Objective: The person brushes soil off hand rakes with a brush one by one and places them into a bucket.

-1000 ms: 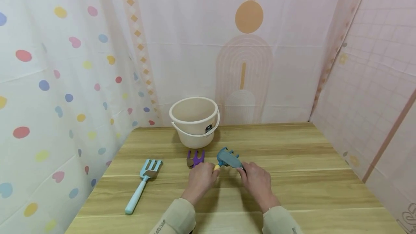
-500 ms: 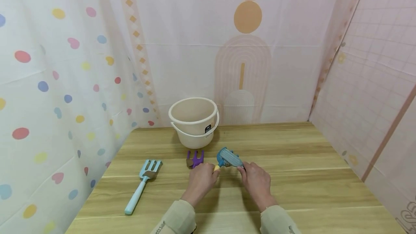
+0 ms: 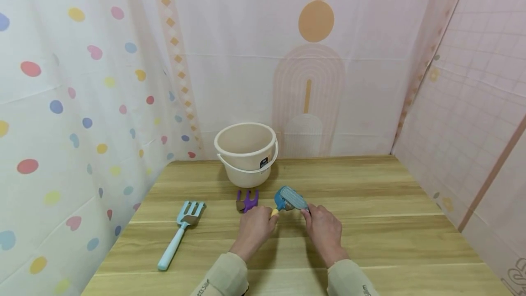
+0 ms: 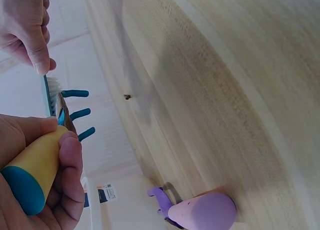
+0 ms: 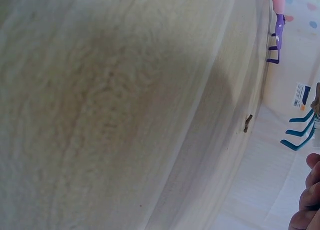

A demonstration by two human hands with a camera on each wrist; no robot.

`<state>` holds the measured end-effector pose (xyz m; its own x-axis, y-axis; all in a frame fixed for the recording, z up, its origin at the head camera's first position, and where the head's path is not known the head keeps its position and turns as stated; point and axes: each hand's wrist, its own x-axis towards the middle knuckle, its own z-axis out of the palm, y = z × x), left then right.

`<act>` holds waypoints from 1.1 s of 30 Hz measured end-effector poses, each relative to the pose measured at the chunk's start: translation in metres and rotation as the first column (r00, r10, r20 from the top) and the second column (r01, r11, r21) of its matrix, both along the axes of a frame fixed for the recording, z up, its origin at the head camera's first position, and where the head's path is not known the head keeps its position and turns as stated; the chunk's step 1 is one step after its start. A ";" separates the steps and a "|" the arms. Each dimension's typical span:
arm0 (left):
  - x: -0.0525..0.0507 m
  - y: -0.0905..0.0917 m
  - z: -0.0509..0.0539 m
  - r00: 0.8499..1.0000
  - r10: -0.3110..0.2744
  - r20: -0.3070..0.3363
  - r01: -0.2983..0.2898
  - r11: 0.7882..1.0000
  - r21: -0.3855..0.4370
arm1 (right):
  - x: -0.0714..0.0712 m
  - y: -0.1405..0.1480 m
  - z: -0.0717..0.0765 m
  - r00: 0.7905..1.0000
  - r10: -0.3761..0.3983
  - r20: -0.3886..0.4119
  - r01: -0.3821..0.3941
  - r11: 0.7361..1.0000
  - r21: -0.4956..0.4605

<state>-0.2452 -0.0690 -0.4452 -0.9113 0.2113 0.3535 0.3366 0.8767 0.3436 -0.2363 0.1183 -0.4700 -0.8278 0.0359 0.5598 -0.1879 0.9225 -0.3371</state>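
My left hand (image 3: 255, 227) grips the yellow handle (image 4: 44, 152) of a small blue hand rake (image 3: 280, 200). Brown dirt (image 4: 67, 114) coats the rake's head, and its tines point away from the brush. My right hand (image 3: 324, 229) pinches a blue-grey brush (image 3: 294, 198) by its end. White bristles (image 4: 55, 85) press against the dirty rake head in the left wrist view. Just beyond my left hand lies a purple hand rake (image 3: 248, 202) with a pink handle (image 4: 205, 212). The right wrist view catches only some curled fingers (image 5: 311, 195) at its edge.
A cream bucket (image 3: 245, 168) with its handle down stands at the table's back. On the left lies a light blue garden fork (image 3: 176, 240), brown-stained at its neck. A dark crumb (image 5: 248, 123) sits on the wooden table (image 3: 390, 223). Patterned curtains (image 3: 230, 58) enclose the table.
The brush has tilted and slid slightly over the rake head, so its dotted back now shows. Both hands stay in nearly the same place, and the other tools and bucket have not moved.
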 end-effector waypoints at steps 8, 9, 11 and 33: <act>0.002 0.001 0.001 1.000 0.005 -0.001 -0.005 1.000 -0.006 | 0.000 -0.001 0.001 0.999 -0.014 0.040 0.014 1.000 -0.020; 0.002 0.001 0.001 1.000 0.003 -0.005 -0.003 1.000 -0.004 | 0.001 -0.001 0.001 0.999 -0.016 0.046 0.016 1.000 -0.021; 0.002 0.002 0.002 1.000 0.004 -0.002 -0.004 1.000 -0.001 | 0.001 -0.001 0.001 0.998 -0.018 0.055 0.020 1.000 -0.024; -0.002 -0.002 0.002 0.997 0.028 0.078 -0.032 0.998 0.049 | 0.004 0.017 0.014 0.994 0.034 0.101 -0.024 0.995 -0.101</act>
